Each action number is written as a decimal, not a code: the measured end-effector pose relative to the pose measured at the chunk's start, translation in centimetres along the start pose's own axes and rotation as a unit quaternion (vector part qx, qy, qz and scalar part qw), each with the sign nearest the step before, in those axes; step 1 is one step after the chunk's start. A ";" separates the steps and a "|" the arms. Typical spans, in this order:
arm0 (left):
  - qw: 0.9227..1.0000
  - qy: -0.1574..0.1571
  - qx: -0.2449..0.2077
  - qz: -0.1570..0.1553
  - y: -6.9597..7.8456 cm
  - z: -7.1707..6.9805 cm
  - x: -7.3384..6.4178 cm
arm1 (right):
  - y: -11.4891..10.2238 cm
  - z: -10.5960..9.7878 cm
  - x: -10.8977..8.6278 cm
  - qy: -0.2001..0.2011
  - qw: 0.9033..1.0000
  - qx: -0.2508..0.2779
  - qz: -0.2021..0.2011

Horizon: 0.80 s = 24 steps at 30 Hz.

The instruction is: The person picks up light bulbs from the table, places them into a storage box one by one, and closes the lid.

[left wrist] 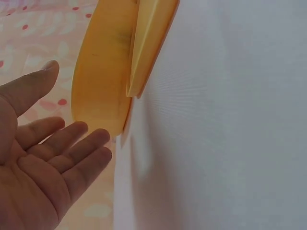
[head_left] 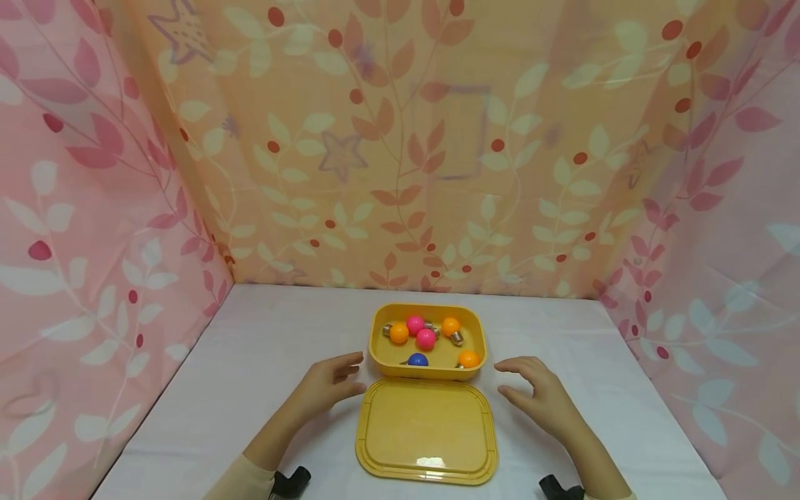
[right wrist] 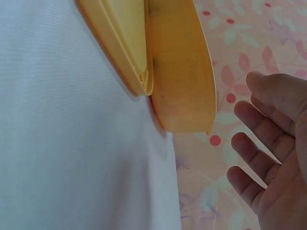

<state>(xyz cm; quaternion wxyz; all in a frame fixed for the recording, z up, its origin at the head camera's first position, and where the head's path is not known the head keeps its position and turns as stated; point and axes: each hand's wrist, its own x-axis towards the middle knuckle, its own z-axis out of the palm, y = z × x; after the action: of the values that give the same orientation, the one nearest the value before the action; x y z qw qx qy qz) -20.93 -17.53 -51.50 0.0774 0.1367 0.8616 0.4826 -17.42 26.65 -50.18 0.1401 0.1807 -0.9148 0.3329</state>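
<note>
A yellow plastic box [head_left: 428,372] stands on the white-covered table. Inside lie small coloured light bulbs with metal screw bases: orange ones such as this orange bulb [head_left: 398,333], two pink ones including this pink bulb [head_left: 426,339], and a blue bulb [head_left: 417,360] partly hidden by the front wall. The box's yellow lid [head_left: 428,430] lies flat just in front of it. My left hand [head_left: 326,386] hovers left of the box and lid, fingers relaxed, holding nothing. On the other side, my right hand [head_left: 539,394] is likewise apart from the box, thumb and fingers spread.
Patterned cloth hangs as a back wall [head_left: 400,153] behind the table and as side walls at left [head_left: 94,229] and right [head_left: 706,264]. White cloth [head_left: 287,326] covers the tabletop. A black strap mount [head_left: 291,482] sits at each wrist.
</note>
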 end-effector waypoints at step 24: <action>0.997 -0.069 0.008 0.029 -2.6 0.1 -2.8 | 2.4 1.7 -2.5 -0.062 0.997 0.021 -0.031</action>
<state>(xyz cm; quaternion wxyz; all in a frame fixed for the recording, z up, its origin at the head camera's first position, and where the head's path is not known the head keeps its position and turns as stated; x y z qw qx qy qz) -18.68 -19.63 -53.76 0.1215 0.1957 0.8535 0.4674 -16.41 27.83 -53.76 0.0898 0.2319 -0.9084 0.3361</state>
